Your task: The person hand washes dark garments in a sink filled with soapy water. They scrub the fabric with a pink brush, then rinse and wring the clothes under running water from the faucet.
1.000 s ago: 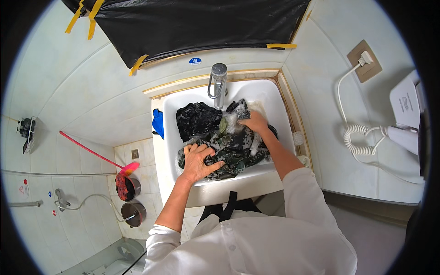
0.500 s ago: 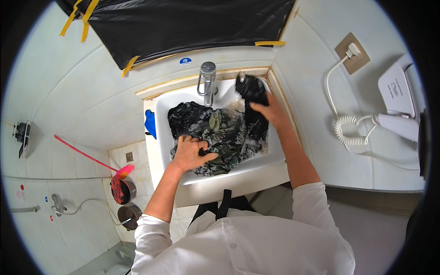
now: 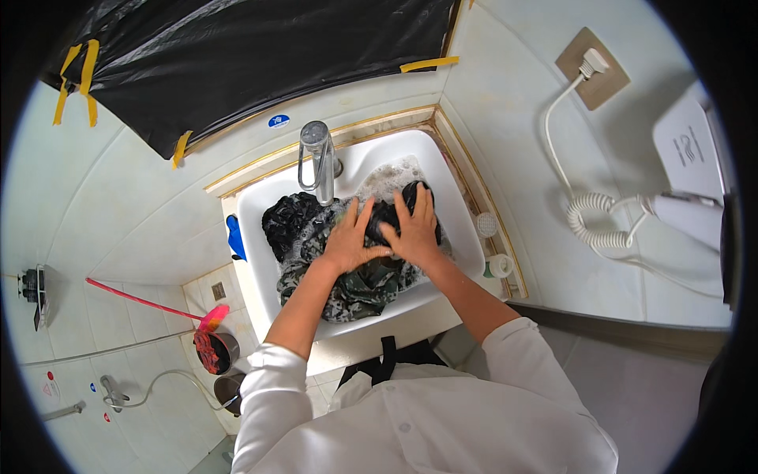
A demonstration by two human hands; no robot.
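Observation:
Wet clothes lie heaped in a white sink (image 3: 467,261) with soapy foam (image 3: 392,175) at its far side. A camouflage garment (image 3: 365,291) fills the near part, and dark cloth (image 3: 288,225) is bunched at the left. My left hand (image 3: 349,243) rests on the middle of the heap, fingers spread. Beside it my right hand (image 3: 416,237) presses down on a black garment (image 3: 382,215), its fingers also spread. The thumbs nearly meet. Behind my hands stands a chrome faucet (image 3: 317,154); no running water can be made out.
A blue item (image 3: 235,237) hangs at the sink's left side. A small white bottle (image 3: 498,265) and a round white object (image 3: 486,225) stand right of it. A hair dryer (image 3: 685,217) with a coiled cord (image 3: 588,221) hangs on the right wall. Buckets (image 3: 227,353) and a pink-handled tool (image 3: 150,299) are on the left.
My right hand has brought the black garment down from the sink's far right corner onto the heap and spread its fingers. My left hand has shifted farther in and opened. The view has turned slightly.

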